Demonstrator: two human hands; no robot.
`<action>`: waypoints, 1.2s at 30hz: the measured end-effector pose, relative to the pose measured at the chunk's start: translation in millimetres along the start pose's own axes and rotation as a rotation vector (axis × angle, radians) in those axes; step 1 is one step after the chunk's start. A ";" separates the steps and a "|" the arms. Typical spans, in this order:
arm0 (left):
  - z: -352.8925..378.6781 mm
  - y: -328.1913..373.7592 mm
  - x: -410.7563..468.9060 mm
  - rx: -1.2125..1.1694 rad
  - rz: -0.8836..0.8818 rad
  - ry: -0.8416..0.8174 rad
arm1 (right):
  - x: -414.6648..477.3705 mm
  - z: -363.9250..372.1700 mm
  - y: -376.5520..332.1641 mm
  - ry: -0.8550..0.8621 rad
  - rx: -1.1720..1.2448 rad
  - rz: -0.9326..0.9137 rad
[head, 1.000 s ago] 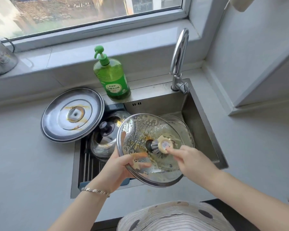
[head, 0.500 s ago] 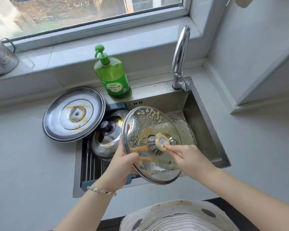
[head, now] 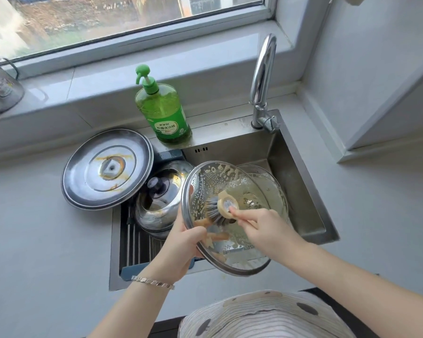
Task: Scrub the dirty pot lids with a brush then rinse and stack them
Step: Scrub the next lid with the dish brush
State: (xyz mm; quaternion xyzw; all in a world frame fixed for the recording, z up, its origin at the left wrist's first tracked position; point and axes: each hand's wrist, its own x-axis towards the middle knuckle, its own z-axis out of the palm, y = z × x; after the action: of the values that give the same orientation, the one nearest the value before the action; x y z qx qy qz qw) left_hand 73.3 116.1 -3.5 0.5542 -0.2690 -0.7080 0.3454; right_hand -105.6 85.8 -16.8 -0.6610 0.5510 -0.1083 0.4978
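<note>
- Pale grey kitchen countertop (head: pixel 34 228) under a window, with a rectangular stainless-steel sink (head: pixel 300 181) set into it and a curved chrome tap (head: pixel 263 76) at the basin's 1 o'clock corner.
- Held tilted over the basin's middle: round glass pot lid with a steel rim (head: pixel 205 181), streaked with foam and yellowish residue.
- Left hand (head: pixel 181 242) clamped on that lid's rim at 7 o'clock, thumb over the edge, fingers visible through the glass behind it.
- Right hand (head: pixel 266 230) closed around the handle of a round cream dish brush with grey bristles (head: pixel 221 207), bristles pressed against the lid's centre.
- Inside the basin at 9 o'clock: domed shiny steel lid with a black knob (head: pixel 161 193) resting on a dark drying rack (head: pixel 134 242).
- Inside the basin at 3 o'clock, behind the held lid: second clear glass lid (head: pixel 274 186), smeared.
- At 10 o'clock, half on the counter, half over the basin: large flat steel lid (head: pixel 108 169) with orange stains around its centre.
- At 12 o'clock on the sink ledge: upright green pump bottle of dish soap (head: pixel 163 113), nearly full.
</note>
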 end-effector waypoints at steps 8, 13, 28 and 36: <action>8.8 6.3 2.3 -0.014 0.005 -0.049 | 7.9 -0.6 -21.0 0.083 0.057 -0.065; 12.8 -0.1 -1.2 0.020 -0.026 -0.067 | 27.7 -24.0 -7.9 0.264 0.039 0.113; 16.0 -3.4 -1.8 0.059 -0.002 -0.048 | 28.8 -11.1 -12.7 0.289 0.120 0.118; -7.4 16.3 -3.1 0.006 0.081 -0.024 | -8.1 10.3 -31.4 -0.030 0.108 -0.210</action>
State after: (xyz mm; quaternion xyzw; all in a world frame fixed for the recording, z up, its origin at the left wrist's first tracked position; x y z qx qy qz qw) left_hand 84.1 108.5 9.0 0.5355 -0.2976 -0.6990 0.3689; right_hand -82.0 94.8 5.9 -0.6890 0.4645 -0.1793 0.5267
